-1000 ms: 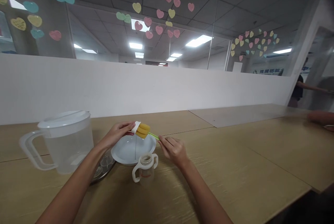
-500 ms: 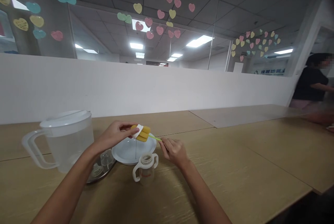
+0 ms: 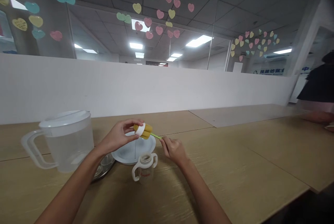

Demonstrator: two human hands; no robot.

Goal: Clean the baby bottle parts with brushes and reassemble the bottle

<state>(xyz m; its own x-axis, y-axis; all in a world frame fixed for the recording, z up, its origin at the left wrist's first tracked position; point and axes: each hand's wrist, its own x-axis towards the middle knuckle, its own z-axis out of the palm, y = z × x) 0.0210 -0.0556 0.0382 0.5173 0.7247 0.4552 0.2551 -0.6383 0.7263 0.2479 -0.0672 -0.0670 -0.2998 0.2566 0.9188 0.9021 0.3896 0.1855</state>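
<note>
– Room?
– Light-brown tabletop [image 3: 235, 154], white glass-topped wall [image 3: 156, 88].
– Hands?
– Left hand [image 3: 121, 135] pinches a white-banded yellow sponge brush [image 3: 147, 131] above the pale round bowl [image 3: 127, 155]; right hand [image 3: 173, 150] clasps its thin green stick [image 3: 156, 135].
– Hidden?
– The stick's gripped end.

On the table [image 3: 235, 168]: jug [image 3: 71, 149] leftmost, tray [image 3: 104, 174] left of bowl [image 3: 125, 154], bottle [image 3: 145, 169] before bowl; sponge [image 3: 147, 131] apparently above bowl.

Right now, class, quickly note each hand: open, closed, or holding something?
Left hand: closed, holding the white ring around the yellow sponge.
Right hand: closed, holding the green handle of that sponge.
</note>
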